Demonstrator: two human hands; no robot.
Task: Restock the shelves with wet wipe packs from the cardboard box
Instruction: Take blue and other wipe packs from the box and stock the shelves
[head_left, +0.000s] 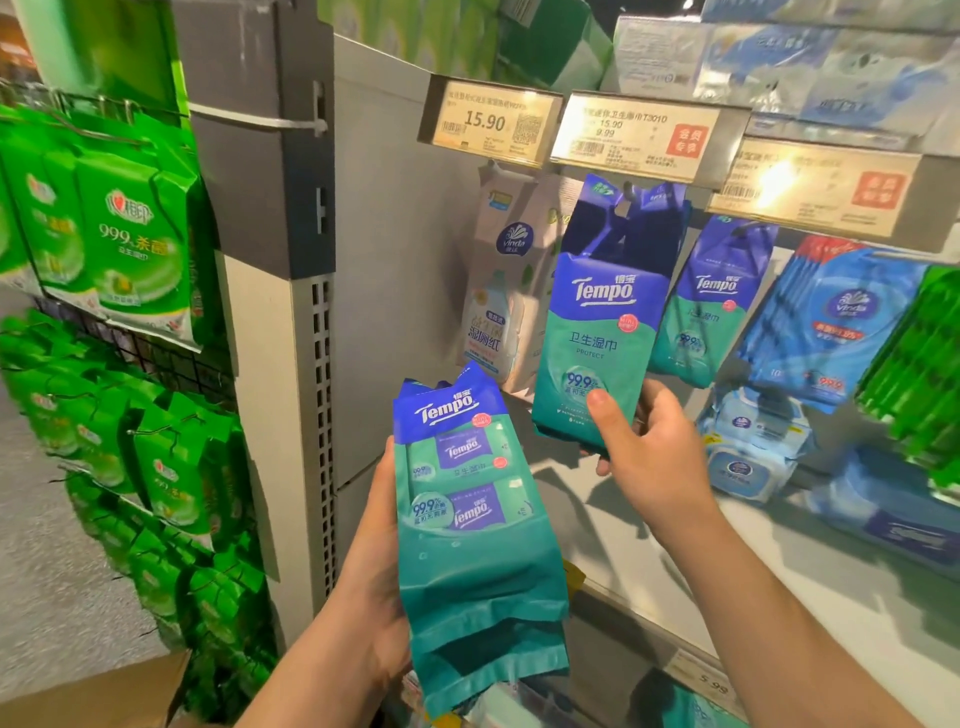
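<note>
My left hand (371, 566) grips a stack of blue-and-teal Tempo wet wipe packs (467, 525), held upright in front of the shelf. My right hand (649, 447) pinches the bottom of another Tempo pack (602, 322), thumb on its front; the pack's top reaches up under the price tag rail, at a hook. One more Tempo pack (711, 312) hangs just to its right. A corner of the cardboard box (104, 696) shows at the bottom left.
A white Vinda pack (504, 291) hangs left of the held pack. Blue Vinda packs (826, 322) and green packs (919, 364) hang to the right. Price tags (488, 119) line the rail above. Green wipe packs (130, 234) hang on a wire rack at left. Tub wipes (753, 447) sit on the shelf.
</note>
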